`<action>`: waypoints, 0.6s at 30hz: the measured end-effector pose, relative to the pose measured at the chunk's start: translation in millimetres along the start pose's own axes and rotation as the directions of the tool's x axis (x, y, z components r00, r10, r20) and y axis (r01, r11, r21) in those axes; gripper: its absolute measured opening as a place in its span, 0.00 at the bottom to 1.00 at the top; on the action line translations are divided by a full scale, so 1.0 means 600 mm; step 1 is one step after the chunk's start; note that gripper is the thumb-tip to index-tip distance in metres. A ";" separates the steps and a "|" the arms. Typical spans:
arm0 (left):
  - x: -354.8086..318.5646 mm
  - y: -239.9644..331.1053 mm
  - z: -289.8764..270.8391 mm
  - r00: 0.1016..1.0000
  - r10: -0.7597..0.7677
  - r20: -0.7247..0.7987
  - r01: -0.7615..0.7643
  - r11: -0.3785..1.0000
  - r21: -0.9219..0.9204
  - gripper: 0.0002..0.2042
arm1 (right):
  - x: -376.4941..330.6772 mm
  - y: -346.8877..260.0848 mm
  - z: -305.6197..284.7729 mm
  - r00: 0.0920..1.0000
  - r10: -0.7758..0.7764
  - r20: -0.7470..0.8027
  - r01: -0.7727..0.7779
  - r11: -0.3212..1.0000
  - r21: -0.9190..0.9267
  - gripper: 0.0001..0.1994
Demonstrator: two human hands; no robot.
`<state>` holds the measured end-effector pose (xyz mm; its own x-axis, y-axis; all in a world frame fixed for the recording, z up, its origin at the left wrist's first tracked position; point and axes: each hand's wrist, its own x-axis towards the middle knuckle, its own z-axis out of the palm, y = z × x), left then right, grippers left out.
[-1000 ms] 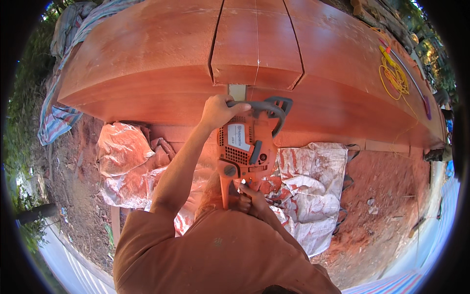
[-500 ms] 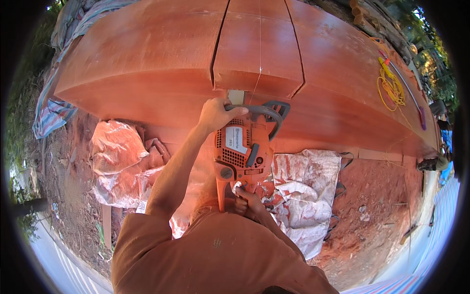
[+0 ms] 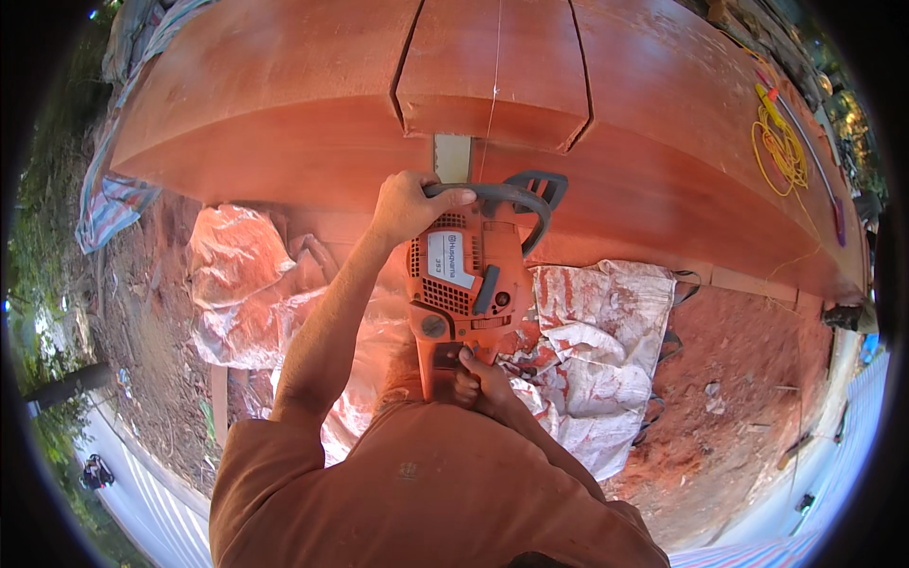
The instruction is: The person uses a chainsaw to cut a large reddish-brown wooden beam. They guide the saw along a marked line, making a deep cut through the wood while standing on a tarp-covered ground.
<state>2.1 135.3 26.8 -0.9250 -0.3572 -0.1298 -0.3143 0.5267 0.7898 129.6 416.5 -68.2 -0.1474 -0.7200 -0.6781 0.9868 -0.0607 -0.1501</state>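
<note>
I hold an orange chainsaw in front of my body. My left hand is wrapped round its dark front handle, the thumb lying along the bar of the handle. At the rear handle, close to my shirt, my right hand is closed; its fingers are partly hidden. A pale length of the guide bar shows between the saw body and a huge reddish timber. The bar's far end is hidden by the timber. Two dark cuts run through the top, with a block between them.
A thin string runs across the block. Dusty white sacks lie on the ground, one left and one right. On the timber's right are a coiled yellow cord and a long pole. Striped sheeting hangs at left.
A longer stretch of the guide bar shows between saw and timber, the saw now sitting farther from the block. My view has shifted slightly. Both hands keep their holds.
</note>
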 end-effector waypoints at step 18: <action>0.025 -0.027 -0.042 0.998 0.044 0.048 -0.043 0.999 -0.023 0.26 | 0.058 0.014 0.045 0.998 -0.043 -0.035 0.042 0.999 -0.013 0.18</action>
<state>-1.3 102.2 27.0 -0.9471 -0.2960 -0.1237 -0.2692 0.5234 0.8084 134.5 372.3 -73.5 -0.1919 -0.6921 -0.6958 0.9787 -0.0820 -0.1884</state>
